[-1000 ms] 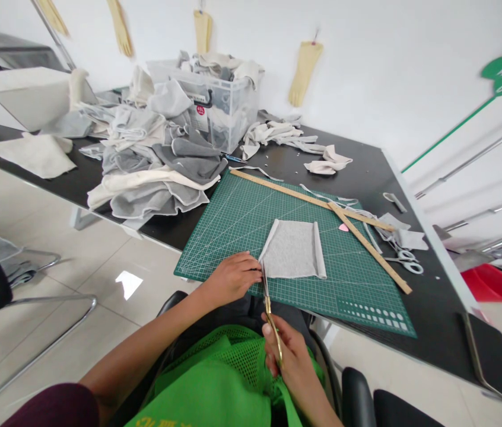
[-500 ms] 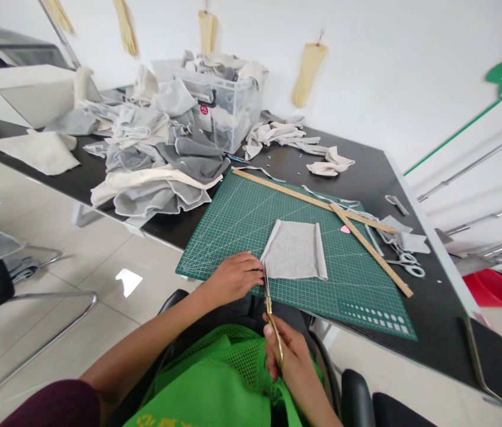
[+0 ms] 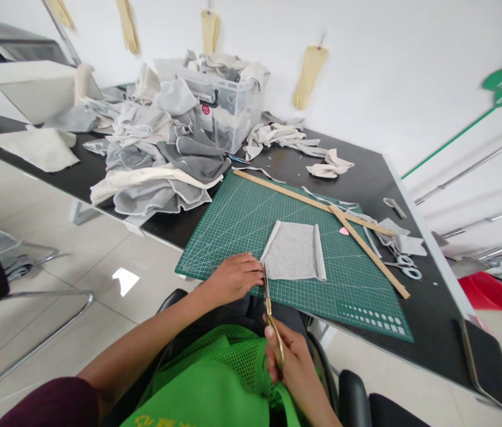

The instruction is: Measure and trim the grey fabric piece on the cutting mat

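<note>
The right hand (image 3: pixel 293 356) is clamping gold-handled metal scissors (image 3: pixel 269 307); the left hand (image 3: pixel 235 277), its grip unclear, is touching a grey fabric piece (image 3: pixel 294 251) on the green gridded mat (image 3: pixel 231 213), seemingly steadying its corner against the blades.

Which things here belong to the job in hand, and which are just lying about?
In use:
right hand, holding gold-handled scissors
left hand, at the cloth's near left corner
gray cloth
green mat, under the cloth

Apparently just lying about:
wooden rulers
white-handled scissors
pen
fabric pile
plastic bin
</note>
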Motion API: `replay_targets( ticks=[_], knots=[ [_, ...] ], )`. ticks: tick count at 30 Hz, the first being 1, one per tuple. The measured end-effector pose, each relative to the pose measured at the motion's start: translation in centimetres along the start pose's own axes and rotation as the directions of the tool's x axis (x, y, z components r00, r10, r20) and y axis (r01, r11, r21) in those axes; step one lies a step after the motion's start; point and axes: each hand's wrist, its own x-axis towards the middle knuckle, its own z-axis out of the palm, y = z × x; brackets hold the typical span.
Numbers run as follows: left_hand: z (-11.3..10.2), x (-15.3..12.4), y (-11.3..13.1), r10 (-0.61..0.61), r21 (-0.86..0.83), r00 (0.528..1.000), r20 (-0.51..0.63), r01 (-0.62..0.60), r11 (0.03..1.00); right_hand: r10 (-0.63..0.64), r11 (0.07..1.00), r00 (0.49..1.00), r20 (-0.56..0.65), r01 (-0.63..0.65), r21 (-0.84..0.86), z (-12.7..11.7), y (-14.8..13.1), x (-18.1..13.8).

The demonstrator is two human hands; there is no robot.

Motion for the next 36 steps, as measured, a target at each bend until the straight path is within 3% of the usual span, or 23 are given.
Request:
replay_targets(
  ticks=[12,24,30,36],
  knots=[
    [0.3,0.0,-0.3,-0.037,-0.084,0.999,0.007,0.038,0.996,-0.008,0.993,0.999,-0.042,0.012,0.119,0.7,0.0,1.3],
    [0.2,-0.1,-0.3,-0.039,-0.152,0.999,0.015,0.041,0.988,-0.035,0.994,0.998,-0.048,0.04,0.101,0.6,-1.3,2.8],
    [-0.2,0.4,-0.1,-0.17,-0.168,0.985,-0.005,0.167,0.972,-0.023,0.985,1.0,-0.021,0.027,0.17,0.3,-1.4,2.7],
    [0.3,0.5,-0.3,-0.186,-0.167,0.982,-0.041,0.176,0.97,-0.014,0.978,1.0,-0.005,0.014,0.21,0.3,-1.4,2.5]
  ],
)
